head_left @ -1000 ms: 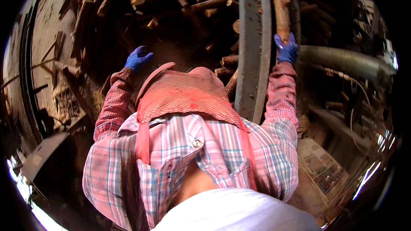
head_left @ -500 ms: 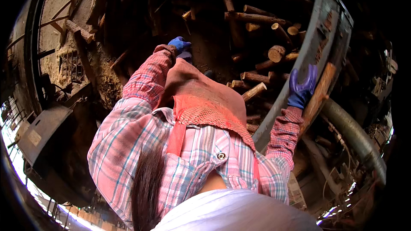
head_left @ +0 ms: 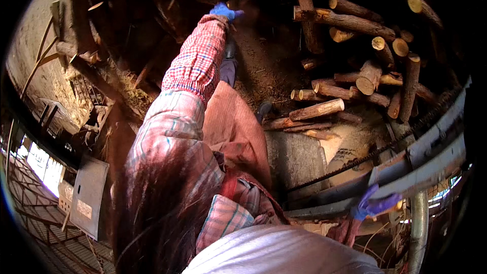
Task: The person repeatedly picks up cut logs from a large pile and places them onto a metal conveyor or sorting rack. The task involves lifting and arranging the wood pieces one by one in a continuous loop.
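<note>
My left hand [head_left: 224, 12], in a blue glove, reaches far forward and low over the dark floor at the end of a checked sleeve. A small pale spot shows beside its fingers, too dark to name; their grip cannot be made out. My right hand [head_left: 374, 206], in a purple glove, is at the lower right with its fingers stretched out and apart. It lies by the near edge of a long grey metal trough [head_left: 426, 170]. A bit of light wood [head_left: 398, 205] shows just past its fingertips, mostly hidden.
Cut logs [head_left: 350, 19] lie in a loose pile at the right. A grey slab [head_left: 297, 157] is before the trough, and a metal pipe [head_left: 419, 228] stands beyond my right hand. At the left are a grey metal box [head_left: 89, 196] and wooden sticks [head_left: 40, 56].
My body has leaned and turned, and my left arm stretches farther forward. The trough and my right hand now sit lower in the picture. More of the log pile shows.
</note>
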`<state>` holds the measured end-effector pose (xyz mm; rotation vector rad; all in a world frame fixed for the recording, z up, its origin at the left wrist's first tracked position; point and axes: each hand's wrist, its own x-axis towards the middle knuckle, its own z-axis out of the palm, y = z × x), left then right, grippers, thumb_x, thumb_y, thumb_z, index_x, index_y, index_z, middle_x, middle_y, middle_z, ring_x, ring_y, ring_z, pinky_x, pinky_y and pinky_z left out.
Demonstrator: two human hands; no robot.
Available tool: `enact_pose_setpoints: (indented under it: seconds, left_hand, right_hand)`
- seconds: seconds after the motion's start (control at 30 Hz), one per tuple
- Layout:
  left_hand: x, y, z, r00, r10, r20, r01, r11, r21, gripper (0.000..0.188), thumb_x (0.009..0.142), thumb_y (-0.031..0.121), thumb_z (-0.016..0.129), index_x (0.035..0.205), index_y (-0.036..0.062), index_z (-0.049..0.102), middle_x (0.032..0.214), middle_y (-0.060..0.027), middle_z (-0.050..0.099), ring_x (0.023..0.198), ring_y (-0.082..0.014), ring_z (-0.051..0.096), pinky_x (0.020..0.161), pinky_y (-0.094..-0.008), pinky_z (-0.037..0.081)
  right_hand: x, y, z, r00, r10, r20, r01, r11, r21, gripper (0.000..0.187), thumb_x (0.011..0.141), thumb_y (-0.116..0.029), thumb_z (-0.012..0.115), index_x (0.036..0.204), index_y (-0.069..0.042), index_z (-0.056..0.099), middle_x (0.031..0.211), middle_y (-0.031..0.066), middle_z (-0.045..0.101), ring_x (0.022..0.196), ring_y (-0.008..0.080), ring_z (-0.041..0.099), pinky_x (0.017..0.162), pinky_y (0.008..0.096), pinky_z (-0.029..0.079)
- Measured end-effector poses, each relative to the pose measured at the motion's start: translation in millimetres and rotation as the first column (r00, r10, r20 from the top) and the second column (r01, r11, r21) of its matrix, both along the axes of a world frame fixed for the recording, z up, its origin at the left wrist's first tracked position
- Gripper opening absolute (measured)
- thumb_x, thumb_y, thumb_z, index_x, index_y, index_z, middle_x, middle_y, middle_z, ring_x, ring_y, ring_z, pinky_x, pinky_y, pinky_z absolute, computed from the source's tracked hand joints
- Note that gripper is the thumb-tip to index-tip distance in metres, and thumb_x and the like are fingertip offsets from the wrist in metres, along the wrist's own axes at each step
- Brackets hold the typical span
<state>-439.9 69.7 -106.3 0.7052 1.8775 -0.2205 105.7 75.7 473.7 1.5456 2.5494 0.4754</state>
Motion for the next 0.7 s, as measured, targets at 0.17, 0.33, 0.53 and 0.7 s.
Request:
enact_pose_setpoints:
  seconds: [0.17, 0.33, 0.53, 0.7]
  left_hand:
    - [2, 17, -61, 0.981, -0.149, -0.12, 0.145, 0.988, -0.046, 0.114, 0.067, 0.07, 0.078, 0.152, 0.0076, 0.034, 0.152, -0.022, 0.042, 0.142, -0.0379, 0.039, 0.114, -0.045, 0.038]
    - [9, -9, -64, 0.986, -0.128, -0.103, 0.133, 0.99, 0.047, 0.089, 0.066, 0.066, 0.081, 0.13, 0.0066, 0.063, 0.131, -0.0195, 0.063, 0.121, -0.0367, 0.061, 0.101, -0.0445, 0.05]
    - [-1, -53, 65, 0.43, 0.242, 0.87, -0.659, 0.743, 0.119, 0.048, 0.088, 0.035, 0.075, 0.12, -0.001, 0.066, 0.111, -0.0135, 0.072, 0.099, -0.0268, 0.069, 0.089, -0.0398, 0.056]
    - [21, -88, 252, -0.132, 0.833, 0.538, -0.502, 0.412, -0.761, 0.042, 0.091, 0.034, 0.071, 0.114, 0.0, 0.063, 0.094, -0.0146, 0.071, 0.081, -0.028, 0.07, 0.078, -0.0422, 0.059]
  right_hand:
    - [-7, -3, 4, 0.976, -0.118, 0.181, 0.116, 0.993, 0.02, 0.082, 0.092, -0.017, 0.072, 0.154, 0.0, 0.019, 0.157, 0.0279, 0.021, 0.14, 0.0455, 0.032, 0.115, 0.0564, 0.032]
    - [-4, -4, 4, 0.975, -0.161, 0.155, 0.166, 0.986, -0.024, 0.084, 0.091, -0.014, 0.073, 0.154, 0.0, 0.02, 0.156, 0.0271, 0.023, 0.14, 0.0439, 0.034, 0.114, 0.0559, 0.034]
    - [-4, 4, -10, 0.987, -0.113, 0.114, 0.105, 0.992, 0.074, 0.077, 0.088, -0.037, 0.076, 0.144, 0.0, 0.04, 0.145, 0.0278, 0.044, 0.132, 0.0451, 0.046, 0.108, 0.0566, 0.041]
    - [-11, 7, -1, 0.999, -0.051, -0.006, 0.051, 0.999, 0.016, 0.075, 0.086, -0.037, 0.077, 0.143, -0.001, 0.043, 0.146, 0.0263, 0.045, 0.132, 0.0451, 0.047, 0.109, 0.0565, 0.041]
